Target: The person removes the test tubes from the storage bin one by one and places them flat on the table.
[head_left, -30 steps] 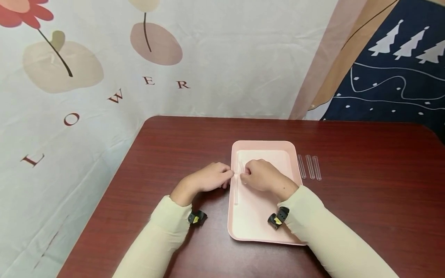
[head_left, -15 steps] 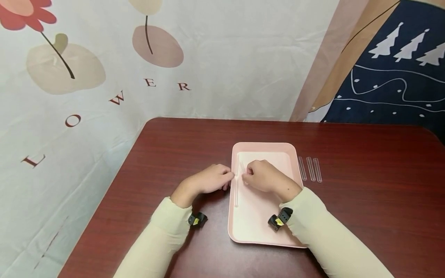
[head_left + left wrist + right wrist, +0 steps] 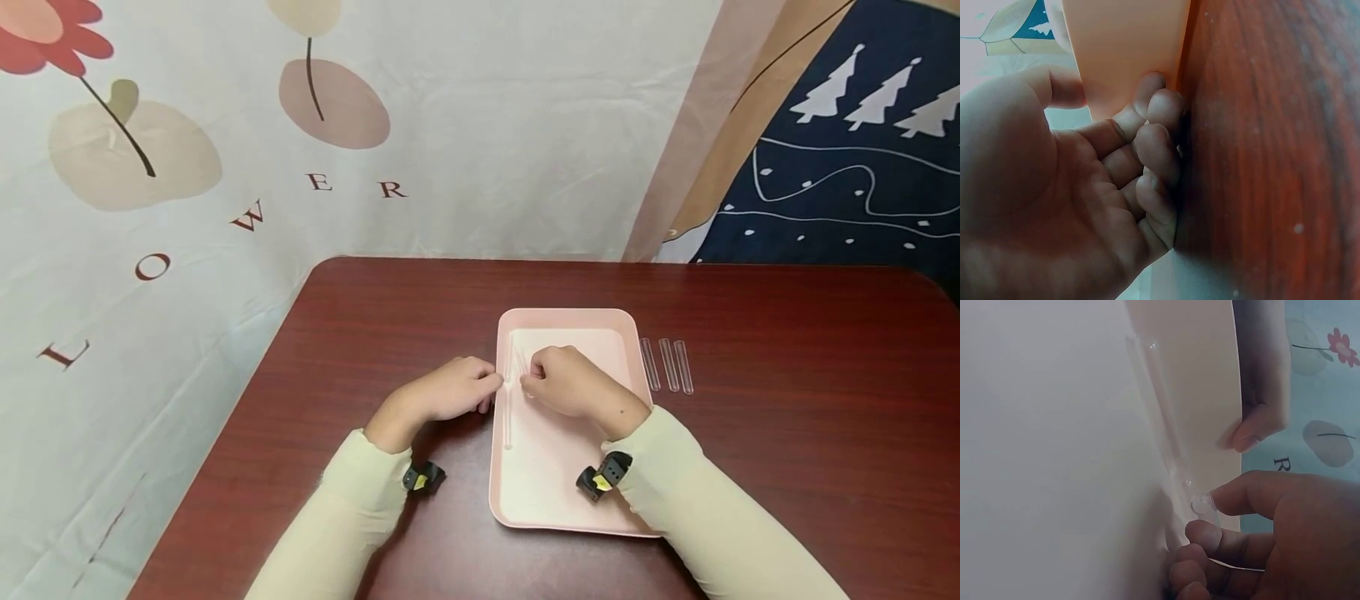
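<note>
The pink tray (image 3: 570, 508) lies on the table, longer side away from me. My left hand (image 3: 453, 389) holds its left edge, the thumb at the rim and curled fingers against the outer wall (image 3: 1125, 50) in the left wrist view. My right hand (image 3: 568, 382), over the tray, pinches a clear tube between thumb and forefinger; the round end of this clear tube (image 3: 1202, 504) shows in the right wrist view. Beneath it, clear tubes lie along the tray's left side, a near tube (image 3: 508, 421) and a farther one (image 3: 512, 354). Their touching ends are hard to make out.
Three more clear tubes (image 3: 668, 365) lie side by side on the table, just right of the tray. The dark red wooden table (image 3: 810, 417) reaches back to a printed cloth (image 3: 510, 125). A small black device (image 3: 603, 477) hangs at my right wrist.
Both hands keep nearly the same place and grip. Only a slight shift of the whole head view shows; the tray and tubes stay put.
</note>
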A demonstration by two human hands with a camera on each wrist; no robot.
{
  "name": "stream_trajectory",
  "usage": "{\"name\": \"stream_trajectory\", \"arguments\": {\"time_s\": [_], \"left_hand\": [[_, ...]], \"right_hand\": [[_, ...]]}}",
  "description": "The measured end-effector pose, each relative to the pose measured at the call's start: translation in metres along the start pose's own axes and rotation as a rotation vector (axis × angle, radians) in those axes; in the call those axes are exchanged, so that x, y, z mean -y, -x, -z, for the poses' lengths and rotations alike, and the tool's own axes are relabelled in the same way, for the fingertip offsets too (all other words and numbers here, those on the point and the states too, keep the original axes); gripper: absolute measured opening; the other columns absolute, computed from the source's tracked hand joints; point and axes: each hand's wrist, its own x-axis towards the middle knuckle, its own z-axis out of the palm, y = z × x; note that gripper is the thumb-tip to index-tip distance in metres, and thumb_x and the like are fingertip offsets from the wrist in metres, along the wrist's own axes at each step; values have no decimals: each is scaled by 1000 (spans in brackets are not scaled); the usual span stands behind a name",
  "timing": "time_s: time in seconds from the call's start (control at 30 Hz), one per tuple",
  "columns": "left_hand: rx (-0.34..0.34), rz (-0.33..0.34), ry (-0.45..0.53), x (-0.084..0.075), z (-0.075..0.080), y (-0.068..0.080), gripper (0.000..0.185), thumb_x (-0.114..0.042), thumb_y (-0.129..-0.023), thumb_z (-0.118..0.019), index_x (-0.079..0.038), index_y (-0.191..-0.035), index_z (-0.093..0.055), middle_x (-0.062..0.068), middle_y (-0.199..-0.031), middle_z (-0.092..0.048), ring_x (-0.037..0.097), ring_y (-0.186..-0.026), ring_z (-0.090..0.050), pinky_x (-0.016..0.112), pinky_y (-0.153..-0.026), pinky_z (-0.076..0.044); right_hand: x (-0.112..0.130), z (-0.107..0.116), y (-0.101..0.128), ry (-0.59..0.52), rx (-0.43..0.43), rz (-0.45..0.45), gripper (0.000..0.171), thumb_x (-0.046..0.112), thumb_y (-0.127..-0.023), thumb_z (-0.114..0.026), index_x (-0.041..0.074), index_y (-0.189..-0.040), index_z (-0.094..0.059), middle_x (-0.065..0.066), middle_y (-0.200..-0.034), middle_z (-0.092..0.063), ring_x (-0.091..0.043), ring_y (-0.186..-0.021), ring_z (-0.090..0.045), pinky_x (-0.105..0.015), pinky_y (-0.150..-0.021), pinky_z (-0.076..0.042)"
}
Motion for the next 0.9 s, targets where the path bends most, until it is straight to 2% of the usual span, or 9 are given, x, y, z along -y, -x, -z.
{"name": "stream_trajectory", "arguments": {"time_s": [0.4, 0.9], "left_hand": [[-6, -10, -5, 0, -1, -1, 38, -24, -95, -39, -11, -67, -61, -2, -58, -56, 10, -53, -49, 26, -59, -44], [0, -18, 6, 0, 0, 1, 38, -24, -97, -40, -11, -69, -61, -2, -61, -58, 10, -55, -50, 27, -59, -45]], "right_hand": [[6, 8, 5, 43, -23, 29, 26, 21, -90, -58, 14, -65, -53, 4, -58, -49, -12, -58, -46, -25, -56, -38], [16, 29, 14, 20, -56, 64, 26, 22, -90, -59, 14, -66, -53, 5, -58, -46, -10, -57, -43, -25, -58, -37]]}}
